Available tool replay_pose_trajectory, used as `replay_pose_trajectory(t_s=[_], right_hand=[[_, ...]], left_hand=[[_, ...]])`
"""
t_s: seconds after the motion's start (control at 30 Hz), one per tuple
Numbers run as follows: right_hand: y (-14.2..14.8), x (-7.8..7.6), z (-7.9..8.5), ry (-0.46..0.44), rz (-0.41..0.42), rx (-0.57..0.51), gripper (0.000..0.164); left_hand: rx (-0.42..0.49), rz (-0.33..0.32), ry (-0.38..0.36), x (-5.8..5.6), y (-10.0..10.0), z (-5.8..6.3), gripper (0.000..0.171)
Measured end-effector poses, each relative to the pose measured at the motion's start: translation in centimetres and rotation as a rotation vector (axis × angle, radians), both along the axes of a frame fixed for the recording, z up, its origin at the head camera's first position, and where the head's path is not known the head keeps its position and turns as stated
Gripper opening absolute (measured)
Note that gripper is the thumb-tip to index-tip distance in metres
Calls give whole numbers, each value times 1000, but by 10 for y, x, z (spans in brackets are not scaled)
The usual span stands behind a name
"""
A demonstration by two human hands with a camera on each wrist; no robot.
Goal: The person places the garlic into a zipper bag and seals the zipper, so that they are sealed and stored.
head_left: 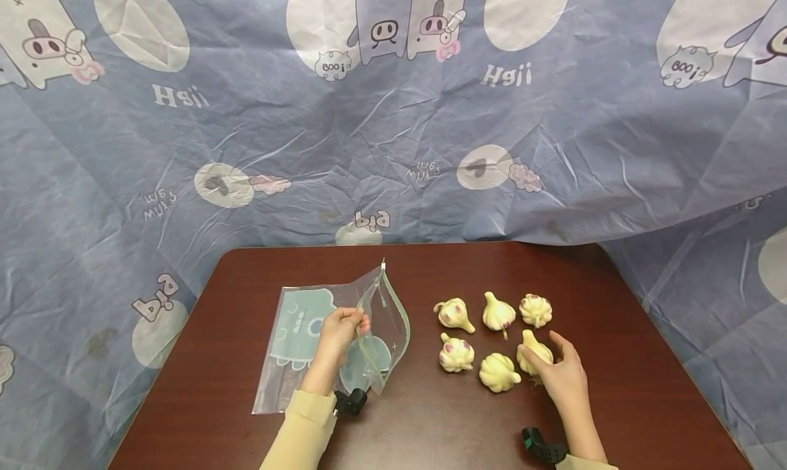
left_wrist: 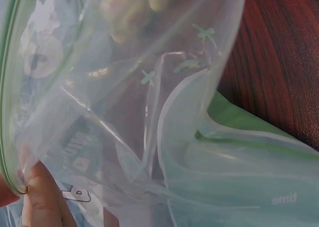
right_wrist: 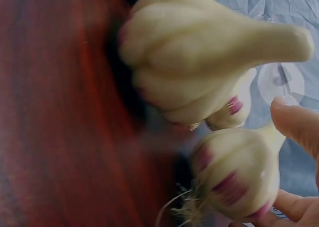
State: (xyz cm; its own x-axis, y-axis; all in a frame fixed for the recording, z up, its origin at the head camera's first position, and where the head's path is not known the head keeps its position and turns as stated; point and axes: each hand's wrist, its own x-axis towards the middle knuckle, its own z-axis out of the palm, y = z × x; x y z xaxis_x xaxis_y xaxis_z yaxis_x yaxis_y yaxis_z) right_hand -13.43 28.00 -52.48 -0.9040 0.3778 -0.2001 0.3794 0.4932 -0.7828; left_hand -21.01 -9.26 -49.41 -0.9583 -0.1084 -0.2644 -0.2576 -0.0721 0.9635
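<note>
My left hand (head_left: pixel 340 330) pinches the green-edged mouth of a clear zip bag (head_left: pixel 393 313) with a pale blue-green print. In the left wrist view, fingers (left_wrist: pixel 44 194) hold the bag's green zip strip (left_wrist: pixel 6 112), and the mouth gapes toward the right. My right hand (head_left: pixel 562 371) reaches around a garlic bulb (head_left: pixel 533 354) at the near right of the group, thumb on one side and fingers on the other. A gap shows between the index finger and that bulb (right_wrist: pixel 237 174). A second garlic bulb (right_wrist: pixel 189 57) looms close to the right wrist camera.
Several other garlic bulbs lie in two loose rows on the dark red table (head_left: pixel 430 422), among them one at the back right (head_left: pixel 535 310) and one at the front (head_left: pixel 499 372). A blue patterned curtain (head_left: pixel 381 128) hangs behind the table.
</note>
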Motion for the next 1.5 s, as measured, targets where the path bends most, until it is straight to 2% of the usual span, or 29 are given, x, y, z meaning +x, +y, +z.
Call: replay_pose_trajectory(t_s=[0.23, 0.57, 0.77, 0.93, 1.13, 1.23, 1.33, 1.5], right_hand=[[1, 4, -10, -26, 29, 43, 98], [0, 8, -12, -26, 4, 76, 92], [2, 8, -10, -27, -44, 63, 90], [1, 6, 10, -13, -58, 15, 91], [-26, -3, 52, 91, -18, -91, 83], [-52, -11, 70, 140, 39, -162, 77], [-84, -19, 82, 180, 122, -226, 71], [-133, -30, 83, 223, 253, -358, 69]], left_hand=[[6, -4, 3, 1, 0, 1, 16], [2, -13, 1, 2, 0, 1, 16], [18, -20, 11, 1, 1, 0, 16], [17, -28, 8, 2, 1, -1, 16], [-7, -34, 1, 2, 2, -2, 16], [-4, -33, 4, 2, 3, -2, 16], [1, -30, 5, 2, 3, -3, 16], [8, -37, 6, 2, 4, -2, 19]])
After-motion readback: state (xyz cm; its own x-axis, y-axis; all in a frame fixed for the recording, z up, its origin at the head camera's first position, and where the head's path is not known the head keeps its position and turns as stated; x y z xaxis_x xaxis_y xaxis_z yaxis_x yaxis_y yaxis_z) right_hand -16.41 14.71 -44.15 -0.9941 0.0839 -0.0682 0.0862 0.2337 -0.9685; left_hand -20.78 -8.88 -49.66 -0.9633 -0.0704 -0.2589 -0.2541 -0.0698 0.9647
